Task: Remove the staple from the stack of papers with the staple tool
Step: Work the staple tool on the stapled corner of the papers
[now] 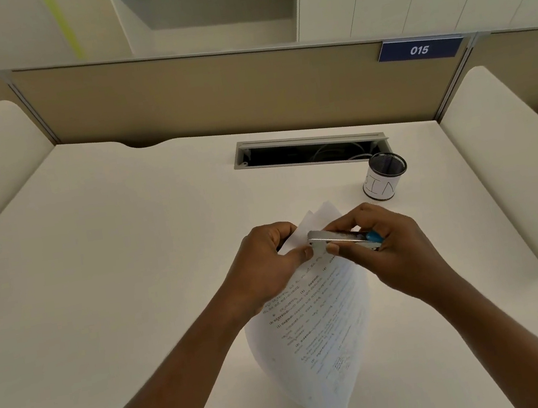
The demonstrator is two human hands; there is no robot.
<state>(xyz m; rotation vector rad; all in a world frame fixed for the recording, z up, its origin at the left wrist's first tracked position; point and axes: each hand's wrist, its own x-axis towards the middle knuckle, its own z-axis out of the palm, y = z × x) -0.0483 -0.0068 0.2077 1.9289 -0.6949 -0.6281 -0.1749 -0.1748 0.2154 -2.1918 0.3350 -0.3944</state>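
Note:
A stack of printed papers (319,328) is held up above the white desk (130,258), bowed, with its lower end hanging past the desk's near edge. My left hand (266,266) pinches the stack's upper left corner. My right hand (388,249) grips a metal staple tool (338,239) with a blue part at its rear. The tool's front end meets the paper corner right beside my left thumb. The staple itself is too small to make out.
A black mesh pen cup (384,176) with a white label stands behind my right hand. An open cable slot (308,151) lies in the desk's far part. Beige partition panels (211,97) close the back, and white side panels flank the desk.

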